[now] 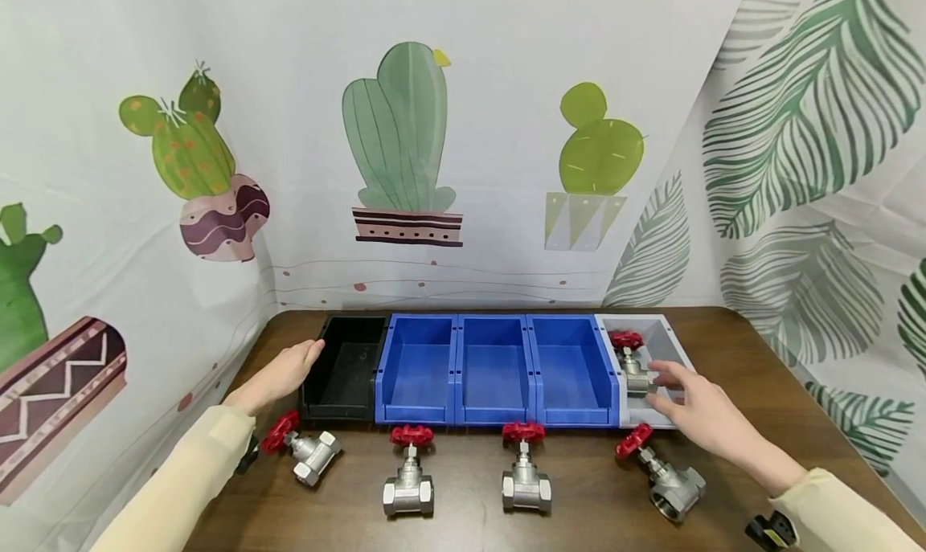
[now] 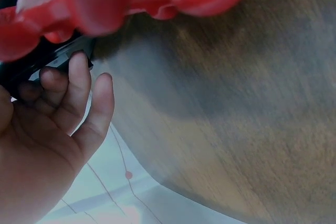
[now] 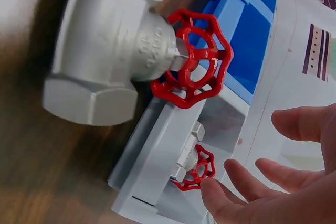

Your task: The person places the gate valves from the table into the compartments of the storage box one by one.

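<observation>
My left hand (image 1: 284, 372) is at the left wall of the black bin (image 1: 338, 411), its fingertips by the rim; in the left wrist view the fingers (image 2: 79, 85) are loosely bent beside the bin. My right hand (image 1: 700, 407) hovers over the front of the grey bin (image 1: 669, 345), fingers spread and holding nothing. Inside that bin is a gate valve (image 1: 637, 375) with a red handwheel, close to the right fingertips. In the right wrist view, a gap shows between thumb and fingers. Another valve (image 1: 669, 484) lies tilted on the table in front of the grey bin.
Three blue bins (image 1: 493, 414) stand in a row between the black and grey ones. Along the front of the wooden table (image 1: 477, 528) lie more red-wheeled valves: one at left (image 1: 314, 457), two in the middle (image 1: 408, 488). Patterned cloth (image 1: 506, 134) hangs behind.
</observation>
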Demonstrator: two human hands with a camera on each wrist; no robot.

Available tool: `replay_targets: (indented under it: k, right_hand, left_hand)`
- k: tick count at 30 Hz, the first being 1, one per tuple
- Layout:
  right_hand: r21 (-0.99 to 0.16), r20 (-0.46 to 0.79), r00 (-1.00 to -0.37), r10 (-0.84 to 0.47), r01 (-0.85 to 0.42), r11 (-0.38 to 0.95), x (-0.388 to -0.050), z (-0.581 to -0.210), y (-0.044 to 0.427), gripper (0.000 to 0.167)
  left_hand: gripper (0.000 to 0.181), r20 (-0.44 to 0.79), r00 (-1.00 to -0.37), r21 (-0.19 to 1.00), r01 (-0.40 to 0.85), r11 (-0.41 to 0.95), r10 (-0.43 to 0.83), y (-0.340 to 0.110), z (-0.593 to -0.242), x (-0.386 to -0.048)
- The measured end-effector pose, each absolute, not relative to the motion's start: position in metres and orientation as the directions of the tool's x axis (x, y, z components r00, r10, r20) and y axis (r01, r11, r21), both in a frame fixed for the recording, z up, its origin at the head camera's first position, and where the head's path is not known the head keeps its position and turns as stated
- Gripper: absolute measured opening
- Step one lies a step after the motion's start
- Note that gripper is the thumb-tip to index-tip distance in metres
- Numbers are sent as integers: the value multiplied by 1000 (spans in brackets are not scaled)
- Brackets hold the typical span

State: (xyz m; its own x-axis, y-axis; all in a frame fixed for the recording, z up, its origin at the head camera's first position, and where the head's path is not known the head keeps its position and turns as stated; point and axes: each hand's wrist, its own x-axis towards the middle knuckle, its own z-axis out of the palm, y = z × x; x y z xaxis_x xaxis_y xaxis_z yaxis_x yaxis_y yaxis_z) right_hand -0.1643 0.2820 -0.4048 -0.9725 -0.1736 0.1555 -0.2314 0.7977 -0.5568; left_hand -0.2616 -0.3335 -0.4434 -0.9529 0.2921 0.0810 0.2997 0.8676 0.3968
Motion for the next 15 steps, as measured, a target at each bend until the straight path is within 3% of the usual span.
replay_targets:
  k: [15]
  right_hand:
    - [-554, 279, -920, -274, -388, 737, -138, -433, 285, 30]
  left_hand:
    - [52, 95, -950, 392, 310, 866, 297, -336, -448, -263]
